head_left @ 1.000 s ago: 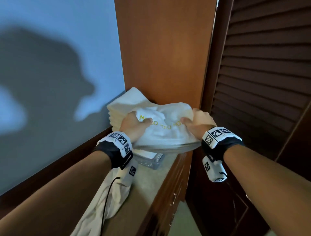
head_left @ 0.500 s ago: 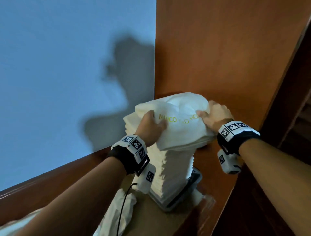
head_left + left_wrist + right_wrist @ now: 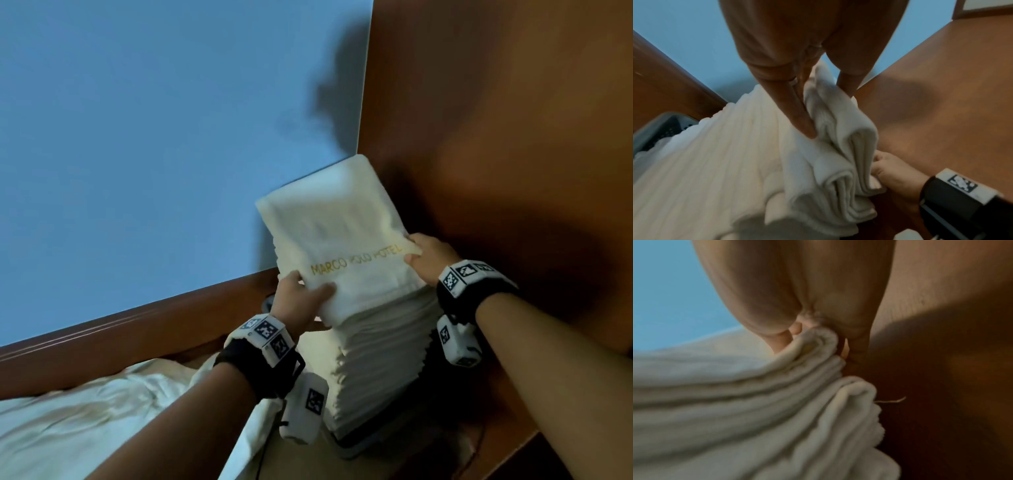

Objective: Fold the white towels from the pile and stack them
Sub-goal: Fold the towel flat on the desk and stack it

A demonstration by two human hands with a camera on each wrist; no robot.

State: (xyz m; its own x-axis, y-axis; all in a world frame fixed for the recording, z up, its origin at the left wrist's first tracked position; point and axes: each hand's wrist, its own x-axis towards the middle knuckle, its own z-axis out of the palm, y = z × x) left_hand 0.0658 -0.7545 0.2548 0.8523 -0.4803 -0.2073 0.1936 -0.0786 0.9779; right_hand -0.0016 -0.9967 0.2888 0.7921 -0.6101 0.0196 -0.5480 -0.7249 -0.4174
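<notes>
- Both hands, left hand (image 3: 298,298) and right hand (image 3: 428,255), gripped the folded towel's (image 3: 342,233) near corners.
- Lowering it squarely onto the tall stack (image 3: 380,359) would likely prevent toppling.

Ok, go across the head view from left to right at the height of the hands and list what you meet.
Blue wall → left hand → folded towel with gold lettering, on top of the towel stack → right hand → wooden panel.
</notes>
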